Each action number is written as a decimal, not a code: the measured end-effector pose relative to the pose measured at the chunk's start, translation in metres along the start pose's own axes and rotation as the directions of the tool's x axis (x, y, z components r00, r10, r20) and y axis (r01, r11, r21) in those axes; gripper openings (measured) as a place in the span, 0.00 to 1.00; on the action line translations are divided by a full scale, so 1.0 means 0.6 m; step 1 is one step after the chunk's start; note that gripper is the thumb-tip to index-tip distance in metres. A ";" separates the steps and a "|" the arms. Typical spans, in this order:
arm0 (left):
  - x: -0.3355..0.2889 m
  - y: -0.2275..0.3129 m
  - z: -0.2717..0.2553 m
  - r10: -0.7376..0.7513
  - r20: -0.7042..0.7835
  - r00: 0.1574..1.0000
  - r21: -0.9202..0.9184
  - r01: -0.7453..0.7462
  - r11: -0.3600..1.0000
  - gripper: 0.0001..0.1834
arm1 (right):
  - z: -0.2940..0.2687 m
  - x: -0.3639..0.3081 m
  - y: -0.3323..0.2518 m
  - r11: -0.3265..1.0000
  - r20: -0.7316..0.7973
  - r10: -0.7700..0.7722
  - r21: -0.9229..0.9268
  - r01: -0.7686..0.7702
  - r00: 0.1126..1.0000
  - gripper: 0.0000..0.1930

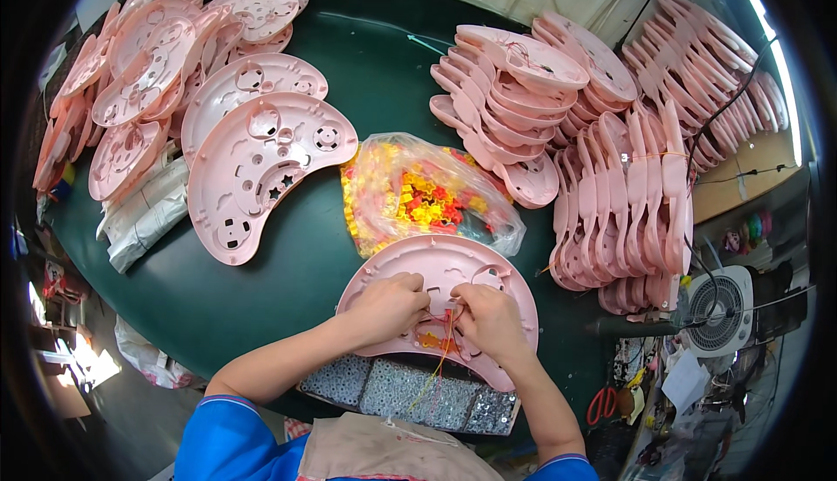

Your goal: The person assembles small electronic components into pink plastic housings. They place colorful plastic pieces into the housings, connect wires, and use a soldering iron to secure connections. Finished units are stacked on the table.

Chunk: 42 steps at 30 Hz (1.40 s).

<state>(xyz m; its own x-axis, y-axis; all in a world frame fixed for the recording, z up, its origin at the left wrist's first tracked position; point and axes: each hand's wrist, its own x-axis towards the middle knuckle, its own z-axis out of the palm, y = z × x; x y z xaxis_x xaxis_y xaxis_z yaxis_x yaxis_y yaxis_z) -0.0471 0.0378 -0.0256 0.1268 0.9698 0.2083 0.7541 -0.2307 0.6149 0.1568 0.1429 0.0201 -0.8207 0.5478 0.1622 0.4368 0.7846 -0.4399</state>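
A curved pink plastic shell lies hollow side up in front of me, below the middle of the view. Over it my left hand is closed in a pinch, and a thin red wire runs to its fingertips. My right hand pinches at the thin red and yellow wires, close to a small pale piece between both hands. What exactly sits inside the fingertips is partly hidden. Nearer to me, an orange-brown circuit board shows within the shell. The loose wire ends hang over its near edge.
Beyond the shell lies a clear plastic bag of small yellow and red parts. A compartmented tray of small metal parts is nearest me. Pink shells pile up on the left; wired shell stacks stand right. Red scissors and a fan are at right.
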 end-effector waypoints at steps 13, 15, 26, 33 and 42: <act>-0.039 0.069 -0.038 0.183 -0.027 0.983 -0.237 -0.184 0.954 0.06 | -0.002 0.005 -0.004 0.998 -0.038 -0.027 -0.050 0.025 0.999 0.09; -0.041 0.079 -0.047 0.152 0.059 0.987 -0.212 -0.137 0.968 0.07 | -0.007 0.011 -0.008 0.990 -0.008 -0.055 -0.132 0.054 0.998 0.10; -0.051 0.104 -0.024 0.249 0.290 0.924 -0.329 -0.148 0.933 0.07 | -0.002 0.005 -0.004 0.975 -0.080 0.044 0.220 -0.026 0.996 0.10; -0.071 0.122 -0.007 0.206 0.349 0.914 -0.333 -0.085 0.939 0.09 | 0.003 0.002 0.002 0.988 -0.099 -0.153 -0.028 0.151 0.983 0.10; -0.063 0.111 -0.026 0.140 0.106 0.985 -0.223 -0.113 0.968 0.07 | 0.011 0.024 -0.004 0.967 0.093 -0.216 -0.116 0.226 0.972 0.13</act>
<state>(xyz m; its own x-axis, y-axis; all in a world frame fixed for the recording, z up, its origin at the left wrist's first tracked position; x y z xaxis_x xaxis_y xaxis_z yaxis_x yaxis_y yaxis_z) -0.0118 -0.0156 0.0197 0.2984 0.9310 0.2103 0.5720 -0.3509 0.7414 0.1417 0.1470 0.0177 -0.9261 0.3362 0.1709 0.2797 0.9162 -0.2868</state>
